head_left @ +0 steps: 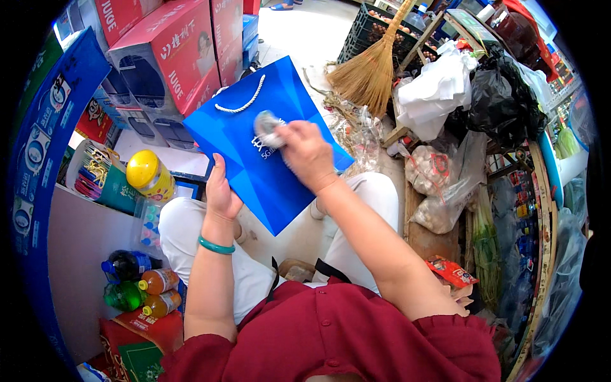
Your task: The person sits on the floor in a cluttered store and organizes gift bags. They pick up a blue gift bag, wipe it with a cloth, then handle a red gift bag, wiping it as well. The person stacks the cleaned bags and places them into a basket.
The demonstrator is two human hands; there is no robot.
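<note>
A blue paper gift bag (254, 165) with white rope handles lies tilted over my lap, its printed face turned up. My left hand (223, 193) grips the bag's lower left edge, thumb in front and the other fingers mostly hidden behind it. A green bangle (216, 246) circles that wrist. Over the middle of the bag, my right hand (307, 156) is closed on a greyish-white wad (270, 127), which looks like a crumpled cloth. Motion smears the wad and fingertips. The wad is against or just above the print; I cannot tell which.
Red drink cartons (168, 54) are stacked at the far left. A yellow-lidded jar (149, 174) and several drink bottles (159, 280) stand on the left. A straw broom (372, 70) leans against a black crate (359, 35). Bagged garlic (433, 172) lies on the right.
</note>
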